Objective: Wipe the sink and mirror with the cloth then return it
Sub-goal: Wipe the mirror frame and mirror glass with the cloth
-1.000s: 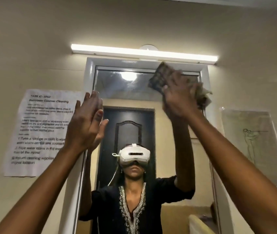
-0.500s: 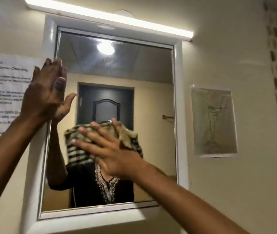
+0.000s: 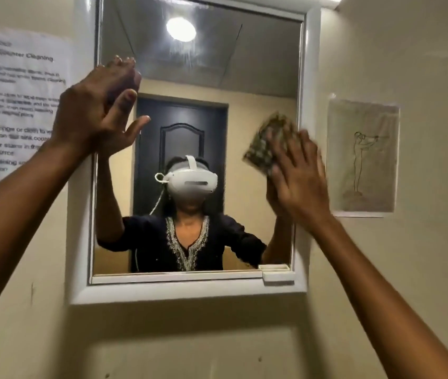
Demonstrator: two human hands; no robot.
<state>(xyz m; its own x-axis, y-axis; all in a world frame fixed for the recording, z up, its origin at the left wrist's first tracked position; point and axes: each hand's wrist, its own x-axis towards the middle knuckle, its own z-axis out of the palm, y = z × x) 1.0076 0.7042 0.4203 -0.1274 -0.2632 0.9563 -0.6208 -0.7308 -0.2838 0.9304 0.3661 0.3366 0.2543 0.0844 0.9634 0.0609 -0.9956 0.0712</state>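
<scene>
A white-framed mirror (image 3: pixel 190 292) hangs on the beige wall in front of me. My right hand (image 3: pixel 298 179) presses a checked green-brown cloth (image 3: pixel 263 147) flat against the glass near the right edge, at mid height. Fingers spread over the cloth, which sticks out above and left of the hand. My left hand (image 3: pixel 94 110) rests open with its palm on the mirror's upper left edge and holds nothing. The sink is out of view.
A printed instruction sheet (image 3: pixel 12 105) is taped to the wall left of the mirror. A line drawing on paper (image 3: pixel 363 160) hangs to its right. A small white shelf piece (image 3: pixel 276 272) sits at the mirror's lower right corner. The glass reflects a person and a dark door.
My right hand swept the cloth from the top of the glass down to the middle, then across to the right edge. The view dropped lower. My left hand stayed at the left frame.
</scene>
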